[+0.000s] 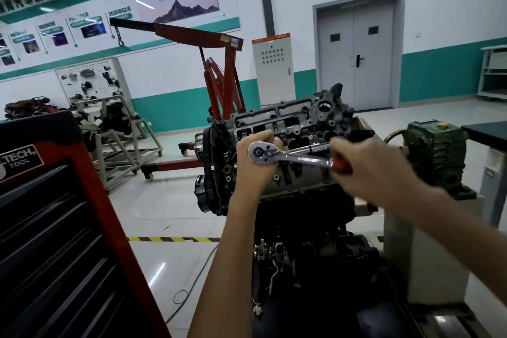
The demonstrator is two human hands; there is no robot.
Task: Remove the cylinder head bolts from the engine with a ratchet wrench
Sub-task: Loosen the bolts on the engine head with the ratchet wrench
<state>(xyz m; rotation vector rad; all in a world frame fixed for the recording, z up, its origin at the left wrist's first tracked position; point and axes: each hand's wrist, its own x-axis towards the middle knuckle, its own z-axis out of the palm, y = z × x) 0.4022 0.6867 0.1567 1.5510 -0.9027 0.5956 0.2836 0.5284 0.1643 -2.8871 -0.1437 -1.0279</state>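
1. Lower left of the frame: a red tool cabinet [68, 200] with dark drawers. No hand touches it.
2. Upper middle, a little to the left: a red crane [219, 77] stands on the floor behind the work.
3. Centre: the engine [290, 121] sits on its stand, with its grey top face tilted toward the camera and showing many holes. The bolts are too small to count, so I cannot tell how many are out. Since the tool is at the engine and both hands are on it, I judge the loosening is under way and not finished.
4. Centre: the left hand [256, 164] curls its fingers around the round head of the ratchet wrench [296, 157] and holds it steady. The forearm rises from the bottom middle.
5. The wrench lies almost level in front of the engine top. The hand hides what is under its head, so whether it sits on a bolt I cannot tell.
6. Right of centre: the right hand [370, 167] is blurred and grips the red handle. Its arm comes from the lower right.
7. Far right: a green gearbox [436, 151] stands apart.
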